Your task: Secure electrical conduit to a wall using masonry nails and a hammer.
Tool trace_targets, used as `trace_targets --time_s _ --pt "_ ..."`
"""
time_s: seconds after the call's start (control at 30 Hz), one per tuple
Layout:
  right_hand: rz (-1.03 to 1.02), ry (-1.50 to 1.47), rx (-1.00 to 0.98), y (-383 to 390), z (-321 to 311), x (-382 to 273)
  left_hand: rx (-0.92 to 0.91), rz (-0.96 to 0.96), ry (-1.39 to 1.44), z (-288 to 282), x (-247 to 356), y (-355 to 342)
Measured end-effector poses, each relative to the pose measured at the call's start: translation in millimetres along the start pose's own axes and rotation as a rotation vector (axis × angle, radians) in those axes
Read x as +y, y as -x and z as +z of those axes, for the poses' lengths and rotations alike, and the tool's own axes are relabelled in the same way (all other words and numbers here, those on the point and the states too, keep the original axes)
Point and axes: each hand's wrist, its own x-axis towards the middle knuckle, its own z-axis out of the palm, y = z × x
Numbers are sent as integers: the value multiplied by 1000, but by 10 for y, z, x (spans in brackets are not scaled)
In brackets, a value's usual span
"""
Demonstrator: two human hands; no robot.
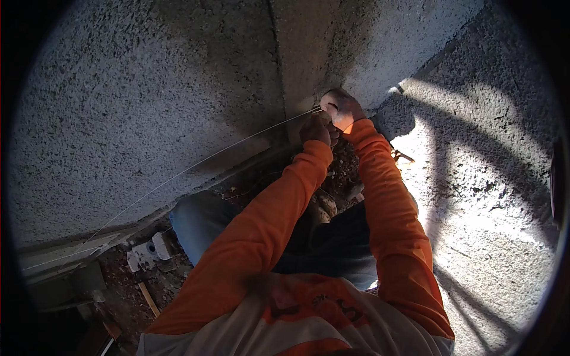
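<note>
A thin white string runs along the rough wall from the lower left up to my hands at the corner. My right hand is closed with the string between its fingers, close to the wall. Just below and to its left, my left hand is closed with curled fingers. Shadow hides what the left hand grips, if anything. Both hands are close together, low in front of the wall's corner.
Rough grey walls meet at the corner ahead. Sunlit rough concrete lies on the right. Between my legs are soil and rubble. A white broken block and a wooden strip lie at lower left.
</note>
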Motion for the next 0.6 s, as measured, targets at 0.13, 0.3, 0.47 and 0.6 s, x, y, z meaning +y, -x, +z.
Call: trace_targets --time_s 0.13,0.3,0.47,0.6 --pt "8 -16 -2 11 -27 56 9 -12 40 37 13 13" --pt "89 -153 0 51 -98 -12 -20 13 10 2 28 -1" --pt "232 -413 -61 71 -79 17 -306 -106 3 -94 88 -24" --pt "316 -603 -112 85 -62 75 -201 -30 -24 -96 75 -8"
